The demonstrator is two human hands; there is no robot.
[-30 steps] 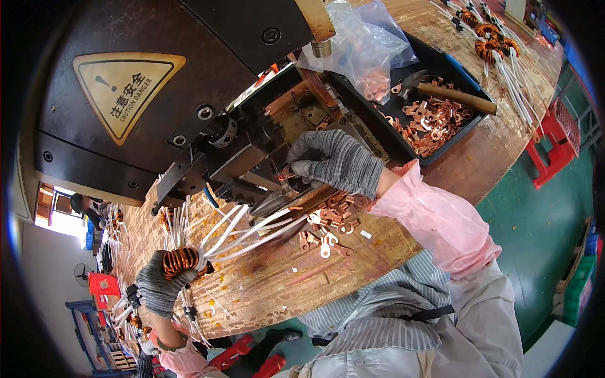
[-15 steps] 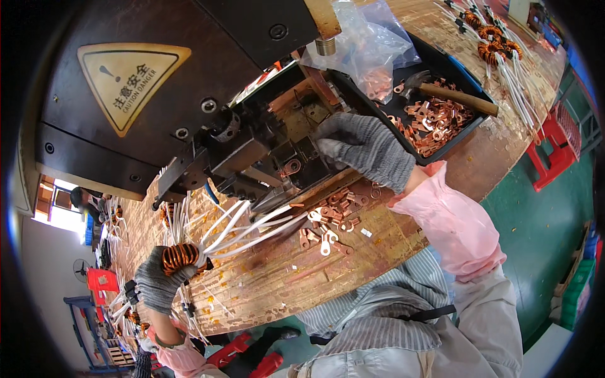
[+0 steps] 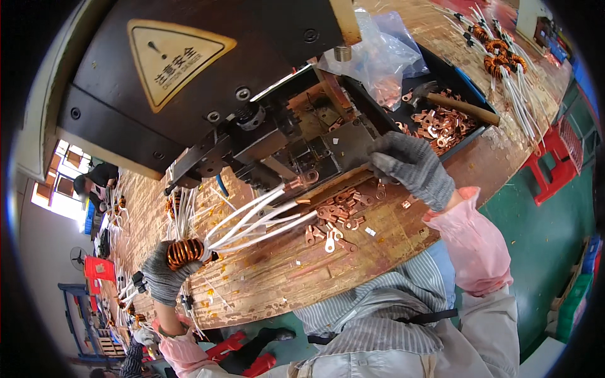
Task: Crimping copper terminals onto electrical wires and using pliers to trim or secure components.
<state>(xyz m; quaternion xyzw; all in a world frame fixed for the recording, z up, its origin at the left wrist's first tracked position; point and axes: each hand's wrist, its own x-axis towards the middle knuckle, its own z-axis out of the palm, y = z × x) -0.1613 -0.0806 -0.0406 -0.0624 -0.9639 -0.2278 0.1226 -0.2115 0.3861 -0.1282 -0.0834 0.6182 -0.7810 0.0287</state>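
My left hand (image 3: pixel 165 274), in a grey knit glove, is closed around a coil (image 3: pixel 185 253) of thick copper wire wound in a ring. White-sleeved wire leads (image 3: pixel 255 217) fan out from it to the right, toward the black press (image 3: pixel 268 135). At the tip of the upper leads sits a copper ring lug (image 3: pixel 308 178), just in front of the press's die area; some other leads end in bare copper. My right hand (image 3: pixel 413 169), also gloved, hovers by the front right corner of the press bed with fingers curled. Its fingertips are partly hidden, so whatever they hold cannot be seen.
Loose copper lugs (image 3: pixel 340 214) lie in a pile on the worn wooden table. A black tray (image 3: pixel 463 142) holds more lugs, a hammer (image 3: pixel 463 108) and a plastic bag (image 3: pixel 384 60). More coils (image 3: pixel 498 57) lie far right. Another person (image 3: pixel 101 183) is at far left.
The lug on the leads has come out from the die area toward the table's front. My right hand has moved right and nearer, away from the die. My left hand still grips the coil.
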